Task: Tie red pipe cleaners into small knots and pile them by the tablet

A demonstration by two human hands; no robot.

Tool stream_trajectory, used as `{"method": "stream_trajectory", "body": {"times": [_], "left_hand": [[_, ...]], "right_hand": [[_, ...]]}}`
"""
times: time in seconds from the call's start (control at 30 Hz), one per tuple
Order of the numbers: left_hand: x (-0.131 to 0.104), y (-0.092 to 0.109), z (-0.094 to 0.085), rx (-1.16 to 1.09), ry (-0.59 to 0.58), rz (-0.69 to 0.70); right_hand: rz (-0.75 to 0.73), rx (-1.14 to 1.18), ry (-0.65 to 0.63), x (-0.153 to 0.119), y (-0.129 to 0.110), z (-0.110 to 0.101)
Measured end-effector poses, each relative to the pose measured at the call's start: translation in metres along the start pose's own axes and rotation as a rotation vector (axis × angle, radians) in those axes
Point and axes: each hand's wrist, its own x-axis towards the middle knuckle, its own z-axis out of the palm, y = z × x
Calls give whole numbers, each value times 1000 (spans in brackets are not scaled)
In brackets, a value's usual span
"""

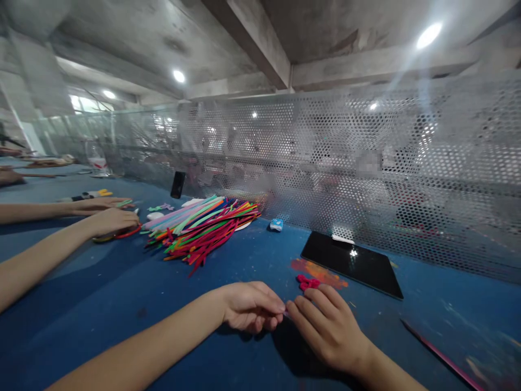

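Observation:
Over the blue table my left hand (254, 307) has its fingertips pinched together on a tiny purple piece (286, 313). My right hand (328, 326), palm down with fingers curled, meets it from the right at the same piece. Most of the piece is hidden by the fingertips. Just beyond my right hand lies a small crimson twisted shape (307, 282). A large heap of coloured fuzzy stems (207, 225) rests farther back, left of centre.
A black tablet (352, 263) lies at the back right, and a pink stem (442, 355) at the right. Another person's hands (112, 220) work at the left. A blue-white item (275, 225) sits near the perforated metal screen (345, 163).

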Motion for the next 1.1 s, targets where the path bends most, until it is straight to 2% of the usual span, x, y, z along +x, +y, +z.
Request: {"method": "stream_trajectory", "body": {"times": [0.1, 0.27, 0.33, 0.43, 0.57, 0.7, 0.77, 0.83, 0.9, 0.97, 1.03, 1.1], "left_hand": [[0, -2, 1, 32, 14, -2], [1, -6, 4, 77, 49, 20], [2, -7, 7, 88, 75, 61], [2, -7, 14, 98, 133, 157], [-1, -6, 26, 250, 256, 373], [-6, -5, 37, 695, 445, 568], [-9, -5, 38, 1026, 543, 700], [-12, -7, 35, 1393, 602, 853], [-13, -8, 30, 1722, 590, 983], [-14, -8, 27, 1873, 549, 1071], [-14, -9, 27, 1759, 545, 1084], [-12, -9, 30, 1425, 565, 1009]], "right_hand": [[-8, 1, -44, 3, 0, 2], [-40, 33, -221, 1, -1, 9], [1, 81, -234, -1, -2, 13], [219, 241, -188, 0, -7, 15], [670, 662, -184, 8, -11, 12], [1212, 1250, -104, 16, -11, 16], [1378, 1454, -116, 16, -11, 20], [1441, 1567, -168, 14, -12, 23], [1487, 1677, -206, 13, -13, 22], [1510, 1768, -231, 13, -13, 19], [1516, 1832, -237, 13, -12, 15], [1509, 1866, -215, 13, -10, 14]]}}
